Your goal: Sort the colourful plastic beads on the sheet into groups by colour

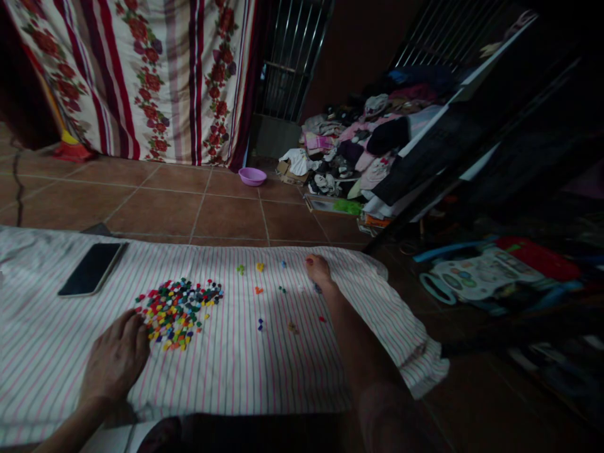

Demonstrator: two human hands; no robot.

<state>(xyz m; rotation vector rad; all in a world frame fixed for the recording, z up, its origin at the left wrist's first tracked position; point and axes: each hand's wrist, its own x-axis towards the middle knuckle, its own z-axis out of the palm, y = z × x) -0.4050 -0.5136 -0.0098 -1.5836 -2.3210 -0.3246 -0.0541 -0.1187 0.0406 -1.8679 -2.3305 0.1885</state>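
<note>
A heap of small multicoloured pieces point(174, 313), perhaps beads, lies on a striped cloth point(207, 384). My left hand point(117, 352) rests flat at the heap's left edge, fingers stretched out. Far to the right, my right hand point(319, 270) is closed low over the cloth's far side; what its fingertips hold is too small to name. Sorted by colour near it are light green pieces point(241, 269), yellow pieces point(260, 267), a blue piece point(284, 263), orange pieces point(258, 290), dark green pieces point(282, 289), dark blue pieces point(260, 324), tan pieces point(293, 328) and a red piece point(322, 319).
A phone point(93, 269) lies on the cloth at left. Beyond, on the tiled floor point(231, 211), stand a purple basin point(252, 177) and a large pile of clothes point(358, 141). A flowered curtain point(174, 82) hangs behind. A child's walker-like toy point(486, 270) is at right.
</note>
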